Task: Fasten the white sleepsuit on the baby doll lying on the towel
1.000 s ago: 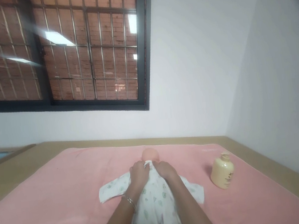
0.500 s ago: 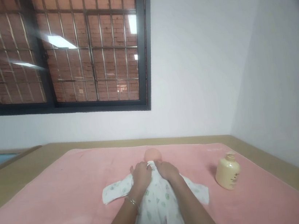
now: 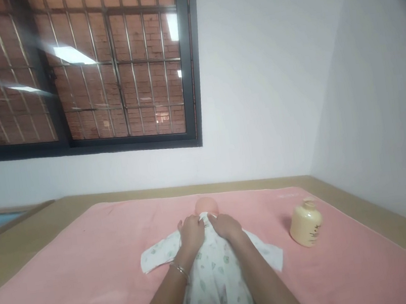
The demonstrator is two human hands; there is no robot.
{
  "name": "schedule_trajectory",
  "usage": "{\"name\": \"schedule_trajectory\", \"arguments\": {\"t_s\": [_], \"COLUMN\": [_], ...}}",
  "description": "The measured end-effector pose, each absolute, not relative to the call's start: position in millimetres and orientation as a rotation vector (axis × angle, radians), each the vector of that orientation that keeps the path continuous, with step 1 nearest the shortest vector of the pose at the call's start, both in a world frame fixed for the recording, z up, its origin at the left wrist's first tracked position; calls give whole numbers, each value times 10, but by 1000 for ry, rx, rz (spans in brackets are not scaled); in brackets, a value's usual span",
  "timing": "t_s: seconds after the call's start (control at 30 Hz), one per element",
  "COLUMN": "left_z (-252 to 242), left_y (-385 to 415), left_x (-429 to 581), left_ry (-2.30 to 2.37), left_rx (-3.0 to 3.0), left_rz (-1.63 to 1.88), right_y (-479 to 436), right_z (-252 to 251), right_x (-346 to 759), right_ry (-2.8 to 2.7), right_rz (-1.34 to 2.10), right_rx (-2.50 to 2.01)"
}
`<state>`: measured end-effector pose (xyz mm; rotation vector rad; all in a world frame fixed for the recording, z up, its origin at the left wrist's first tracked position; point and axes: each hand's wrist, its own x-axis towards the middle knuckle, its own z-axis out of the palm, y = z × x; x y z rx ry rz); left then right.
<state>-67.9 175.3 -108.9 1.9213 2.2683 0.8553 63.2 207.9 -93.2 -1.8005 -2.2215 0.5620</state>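
The left forearm (image 3: 164,299) and right forearm (image 3: 262,274) are slanting inward from the bottom edge. At lower centre, the left hand (image 3: 192,234) and right hand (image 3: 227,226) are lying palm-down, close together but just apart, their fingers curling in.

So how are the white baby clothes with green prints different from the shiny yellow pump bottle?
The white cloth garment with green prints lies spread out; the shiny pale-yellow pump bottle stands up. The garment is bigger than the bottle. The left hand and right hand touch the garment, not the bottle. Both things are on the pink cloth.
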Motion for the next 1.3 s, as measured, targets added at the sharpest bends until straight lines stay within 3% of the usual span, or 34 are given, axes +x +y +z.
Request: {"name": "schedule_trajectory", "arguments": {"t_s": [0.2, 0.43, 0.63, 0.9, 1.13, 1.3], "left_z": [-1106, -1074, -1124, -1100, -1156, -1154], "left_y": [1799, 1721, 1793, 1741, 1807, 1786], "left_x": [-729, -658, -764, -714, -783, -731], "left_ry": [2287, 2288, 2306, 2267, 2275, 2263], "left_rx": [1759, 1908, 1803, 1929, 1785, 1965], "left_rz": [690, 805, 641, 823, 701, 815], "right_y": [1950, 2121, 1966, 2081, 1949, 2056], "right_z": [-834, -970, -818, -930, -822, -926], "right_x": [535, 675, 582, 659, 564, 623], "right_ry": [-2243, -2214, -2292, -2231, -2247, -2215], "right_rz": [376, 626, 417, 628, 412, 569], "right_rx": [-1723, -1768, -1674, -1785, -1745, -1813]}}
